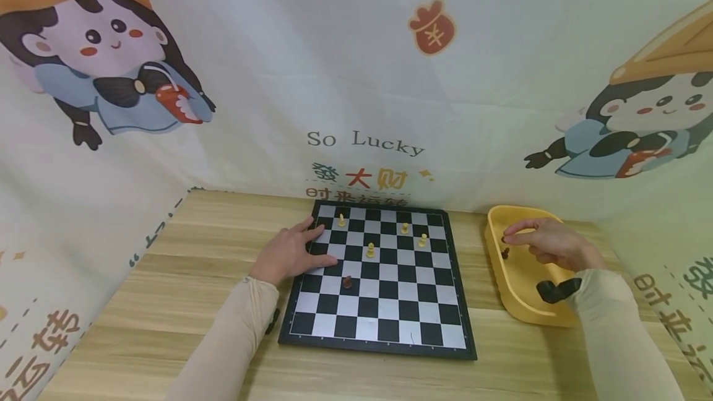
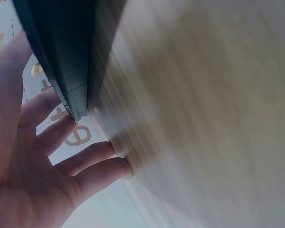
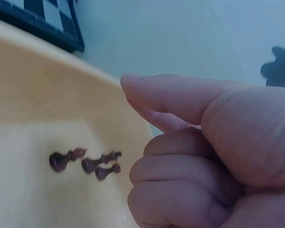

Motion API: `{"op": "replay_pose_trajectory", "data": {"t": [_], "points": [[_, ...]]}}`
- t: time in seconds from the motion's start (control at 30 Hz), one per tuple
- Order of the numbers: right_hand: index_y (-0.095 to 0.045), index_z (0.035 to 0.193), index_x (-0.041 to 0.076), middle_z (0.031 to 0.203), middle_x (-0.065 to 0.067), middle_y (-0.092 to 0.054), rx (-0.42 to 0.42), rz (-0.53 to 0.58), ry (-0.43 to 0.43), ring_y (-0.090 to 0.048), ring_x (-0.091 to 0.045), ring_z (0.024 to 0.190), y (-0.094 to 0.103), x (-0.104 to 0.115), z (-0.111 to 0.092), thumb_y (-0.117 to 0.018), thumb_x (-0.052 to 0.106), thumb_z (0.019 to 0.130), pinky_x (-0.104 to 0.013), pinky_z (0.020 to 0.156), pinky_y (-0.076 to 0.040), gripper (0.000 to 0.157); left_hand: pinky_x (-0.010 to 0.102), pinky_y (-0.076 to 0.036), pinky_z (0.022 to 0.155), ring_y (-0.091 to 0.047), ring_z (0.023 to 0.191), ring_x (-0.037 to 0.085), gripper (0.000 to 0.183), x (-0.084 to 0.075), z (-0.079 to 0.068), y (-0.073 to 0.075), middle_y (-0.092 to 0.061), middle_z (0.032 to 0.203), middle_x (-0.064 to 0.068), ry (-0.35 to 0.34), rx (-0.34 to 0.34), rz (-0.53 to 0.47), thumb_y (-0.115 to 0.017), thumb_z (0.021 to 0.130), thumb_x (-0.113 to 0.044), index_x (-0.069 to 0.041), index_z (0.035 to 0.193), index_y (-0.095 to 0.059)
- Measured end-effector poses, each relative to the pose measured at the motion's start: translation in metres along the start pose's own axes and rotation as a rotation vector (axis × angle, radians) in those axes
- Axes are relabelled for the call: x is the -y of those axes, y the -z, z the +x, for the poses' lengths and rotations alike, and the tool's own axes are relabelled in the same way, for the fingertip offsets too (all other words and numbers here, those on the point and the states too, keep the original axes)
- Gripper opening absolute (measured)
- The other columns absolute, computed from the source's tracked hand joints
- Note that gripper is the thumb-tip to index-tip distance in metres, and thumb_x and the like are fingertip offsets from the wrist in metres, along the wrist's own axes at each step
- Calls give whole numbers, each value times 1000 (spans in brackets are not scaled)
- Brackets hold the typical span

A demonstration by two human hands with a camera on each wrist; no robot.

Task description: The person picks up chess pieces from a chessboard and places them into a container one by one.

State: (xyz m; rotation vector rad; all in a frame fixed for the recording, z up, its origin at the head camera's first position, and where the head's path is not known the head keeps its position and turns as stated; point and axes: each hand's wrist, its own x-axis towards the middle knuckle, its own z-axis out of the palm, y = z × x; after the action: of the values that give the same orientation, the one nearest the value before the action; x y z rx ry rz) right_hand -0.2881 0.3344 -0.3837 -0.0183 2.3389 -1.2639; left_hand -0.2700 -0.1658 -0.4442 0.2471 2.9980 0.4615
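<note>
My left hand (image 1: 289, 254) lies across the left edge of the chessboard (image 1: 356, 328), fingers extended and thumb over the squares. From below, in the left wrist view, its spread fingers (image 2: 99, 175) reach along the board's dark side. Several pale yellow pieces stand on the board, one yellow piece (image 1: 370, 250) near the middle; a brown chess piece (image 1: 347, 282) sits nearer the front. Over the yellow bin (image 1: 520, 314) is my right hand (image 1: 548, 243), thumb and forefinger together, other fingers curled, with nothing visible held. Brown chess pieces (image 3: 61, 160) lie in the bin below its fingertips.
The board and bin rest on a wood-grain table (image 1: 150, 302), with the bin to the right of the board. A printed cloth (image 1: 267, 79) hangs behind and along the sides. A dark wrist camera (image 1: 557, 290) hangs under my right wrist, above the bin.
</note>
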Motion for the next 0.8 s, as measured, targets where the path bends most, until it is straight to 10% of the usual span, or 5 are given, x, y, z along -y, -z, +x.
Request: {"op": "replay_pose_trajectory", "data": {"t": [0.8], "points": [[-59,131,0,53,11,-31,-26,-16,140,-28,-7,44,-48,52,-10,-70,29,97,-20,44,-28,46,56,-36,122,-36,147,52,92,0,0,1,-29,169,12,-6,-8,1,-67,83,-74,-20,155,-46]]}}
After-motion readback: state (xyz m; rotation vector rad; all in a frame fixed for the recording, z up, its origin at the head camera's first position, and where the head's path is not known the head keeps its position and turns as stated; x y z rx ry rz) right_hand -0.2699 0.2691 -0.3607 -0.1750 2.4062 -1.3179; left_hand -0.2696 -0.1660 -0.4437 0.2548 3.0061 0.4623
